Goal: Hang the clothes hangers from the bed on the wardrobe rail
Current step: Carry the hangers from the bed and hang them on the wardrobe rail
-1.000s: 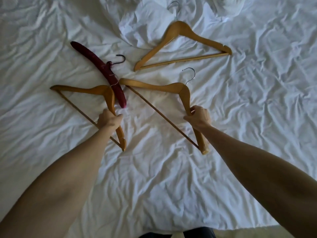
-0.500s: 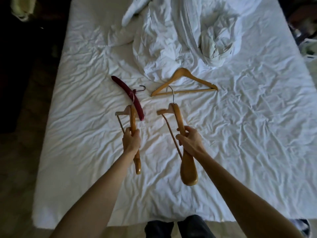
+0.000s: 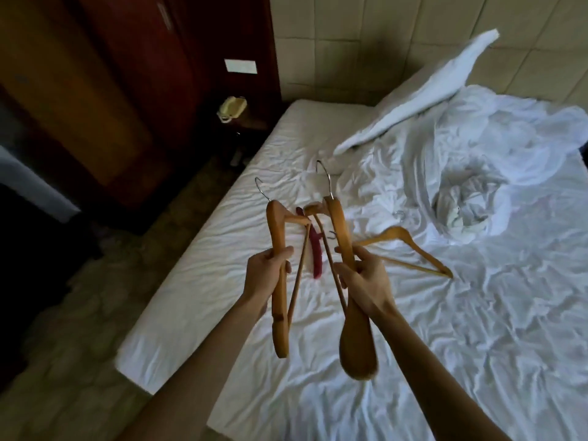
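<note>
My left hand (image 3: 269,273) grips one arm of a wooden hanger (image 3: 276,230) and holds it up above the bed, its metal hook pointing away. Beside it, my right hand (image 3: 364,276) grips a second wooden hanger (image 3: 358,338), also lifted, with its broad shoulder end hanging toward me. On the white sheet (image 3: 477,329) behind them lie a dark red padded hanger (image 3: 317,261) and a third wooden hanger (image 3: 413,249). A dark wooden wardrobe (image 3: 95,90) stands at the left; no rail is visible.
A rumpled duvet (image 3: 471,198) and a pillow (image 3: 423,90) lie at the head of the bed. A telephone (image 3: 232,108) sits on a dark bedside stand between wardrobe and bed. Patterned floor (image 3: 95,313) runs along the bed's left side.
Both hands lifted their wooden hangers off the sheet and raised them upright. The view swung left, bringing the wardrobe, floor and bedside stand into sight.
</note>
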